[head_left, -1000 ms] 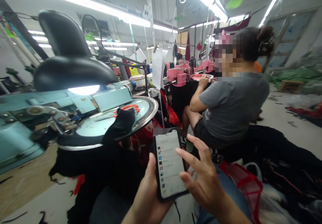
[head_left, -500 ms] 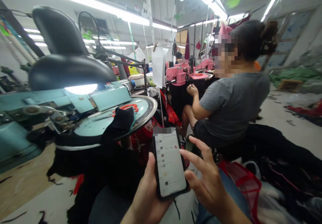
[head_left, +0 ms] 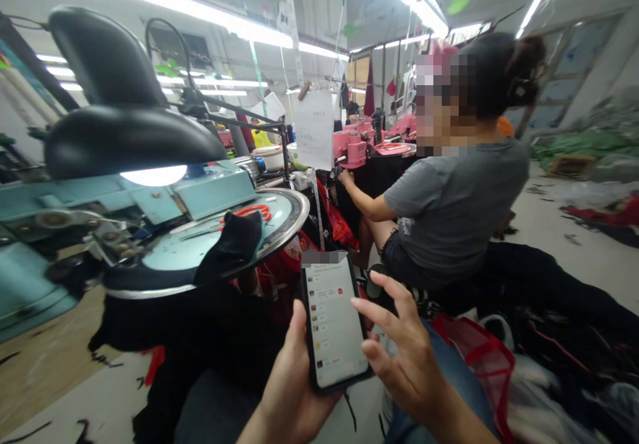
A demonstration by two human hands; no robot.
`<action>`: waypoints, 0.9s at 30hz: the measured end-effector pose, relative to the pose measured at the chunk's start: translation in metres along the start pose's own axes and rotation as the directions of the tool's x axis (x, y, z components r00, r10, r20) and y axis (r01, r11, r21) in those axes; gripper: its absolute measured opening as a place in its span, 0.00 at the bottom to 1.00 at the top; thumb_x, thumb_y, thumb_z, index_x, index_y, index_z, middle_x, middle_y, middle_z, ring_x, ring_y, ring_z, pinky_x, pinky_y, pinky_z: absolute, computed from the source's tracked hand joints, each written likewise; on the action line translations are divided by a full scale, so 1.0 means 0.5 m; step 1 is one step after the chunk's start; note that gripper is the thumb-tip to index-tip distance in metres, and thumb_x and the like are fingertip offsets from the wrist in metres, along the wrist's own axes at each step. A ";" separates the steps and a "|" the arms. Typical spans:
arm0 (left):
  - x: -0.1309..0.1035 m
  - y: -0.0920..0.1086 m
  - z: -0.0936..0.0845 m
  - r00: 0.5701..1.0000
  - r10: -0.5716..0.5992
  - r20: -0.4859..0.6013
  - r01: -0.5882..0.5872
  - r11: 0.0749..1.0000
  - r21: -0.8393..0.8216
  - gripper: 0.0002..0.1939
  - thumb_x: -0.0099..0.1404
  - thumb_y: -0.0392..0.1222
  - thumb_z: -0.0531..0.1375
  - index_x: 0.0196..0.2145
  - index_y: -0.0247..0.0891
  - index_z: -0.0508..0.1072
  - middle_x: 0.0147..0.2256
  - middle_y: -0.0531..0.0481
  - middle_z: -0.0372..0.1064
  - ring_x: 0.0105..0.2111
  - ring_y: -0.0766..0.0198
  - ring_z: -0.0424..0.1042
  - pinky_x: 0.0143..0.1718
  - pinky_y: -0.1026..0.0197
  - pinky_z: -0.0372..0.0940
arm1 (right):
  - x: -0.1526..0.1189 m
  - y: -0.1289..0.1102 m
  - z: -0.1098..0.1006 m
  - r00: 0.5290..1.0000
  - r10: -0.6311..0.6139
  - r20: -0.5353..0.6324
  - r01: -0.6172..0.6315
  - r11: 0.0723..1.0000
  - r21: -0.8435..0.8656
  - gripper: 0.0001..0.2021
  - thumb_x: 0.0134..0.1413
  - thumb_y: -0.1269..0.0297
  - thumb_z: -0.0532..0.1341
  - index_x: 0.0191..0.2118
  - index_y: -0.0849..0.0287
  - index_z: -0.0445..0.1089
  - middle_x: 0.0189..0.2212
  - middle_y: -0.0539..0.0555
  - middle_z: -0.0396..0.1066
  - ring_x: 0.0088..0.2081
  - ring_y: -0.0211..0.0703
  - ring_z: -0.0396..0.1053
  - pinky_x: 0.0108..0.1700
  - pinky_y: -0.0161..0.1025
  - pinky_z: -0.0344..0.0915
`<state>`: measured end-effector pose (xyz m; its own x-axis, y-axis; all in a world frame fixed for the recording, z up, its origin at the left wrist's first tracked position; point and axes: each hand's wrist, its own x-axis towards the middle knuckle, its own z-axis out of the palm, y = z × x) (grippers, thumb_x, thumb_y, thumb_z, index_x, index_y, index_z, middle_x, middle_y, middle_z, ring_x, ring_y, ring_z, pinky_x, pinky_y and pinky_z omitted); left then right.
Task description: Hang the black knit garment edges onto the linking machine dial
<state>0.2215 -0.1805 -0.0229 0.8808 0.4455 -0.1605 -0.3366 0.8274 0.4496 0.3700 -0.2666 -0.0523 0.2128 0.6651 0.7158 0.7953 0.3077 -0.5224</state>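
Note:
A black-cased smartphone (head_left: 337, 331) with a lit, list-like screen is held upright over my lap. My left hand (head_left: 294, 377) wraps its lower left side, thumb along the edge. Beside the phone's right edge is my right hand (head_left: 409, 351), fingers spread, the index fingertip close to the screen; whether it touches I cannot tell. To the left, the round plate (head_left: 170, 254) of a pale teal machine (head_left: 214, 191) carries orange-handled scissors (head_left: 254, 214) and a piece of dark fabric (head_left: 234, 244) hanging over the rim.
A black lamp (head_left: 130, 138) overhangs the machine. At right sits a person in a grey shirt (head_left: 459, 198), facing pink machines (head_left: 357, 148). A white paper (head_left: 314, 131) hangs in the middle. Red-trimmed bag (head_left: 474, 351) and dark cloth (head_left: 559, 297) lie on the right.
The phone's list has shifted slightly. The person at right has stretched an arm forward to the left. The hanging paper has turned flatter towards me. My hands keep nearly the same pose.

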 end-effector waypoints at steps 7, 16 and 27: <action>0.001 -0.009 -0.002 0.998 -0.010 0.069 0.012 1.000 -0.025 0.29 0.74 0.58 0.45 0.53 0.37 0.77 0.47 0.40 0.78 0.51 0.50 0.75 0.62 0.48 0.58 | 0.018 -0.003 0.003 0.992 -0.128 -0.006 0.123 0.967 -0.225 0.23 0.65 0.51 0.55 0.61 0.54 0.65 0.68 0.60 0.44 0.67 0.64 0.45 0.63 0.66 0.53; 0.002 -0.010 0.003 0.997 -0.001 0.072 0.002 1.000 -0.015 0.29 0.74 0.58 0.45 0.53 0.37 0.76 0.47 0.40 0.78 0.51 0.50 0.75 0.62 0.48 0.57 | 0.019 -0.002 0.007 0.995 -0.101 0.015 0.102 0.974 -0.202 0.22 0.66 0.53 0.56 0.61 0.54 0.64 0.68 0.59 0.44 0.66 0.62 0.46 0.63 0.63 0.53; -0.001 -0.010 0.006 0.999 -0.012 -0.037 0.010 0.998 -0.056 0.26 0.73 0.57 0.48 0.50 0.39 0.78 0.43 0.41 0.80 0.47 0.51 0.77 0.60 0.48 0.60 | 0.016 0.000 0.008 0.997 -0.076 0.023 0.079 0.982 -0.171 0.22 0.66 0.52 0.55 0.61 0.52 0.63 0.68 0.58 0.43 0.67 0.62 0.44 0.63 0.63 0.52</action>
<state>0.2237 -0.1861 -0.0223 0.8719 0.4479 -0.1979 -0.3459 0.8495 0.3983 0.3694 -0.2587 -0.0483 0.1390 0.6550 0.7427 0.8947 0.2385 -0.3777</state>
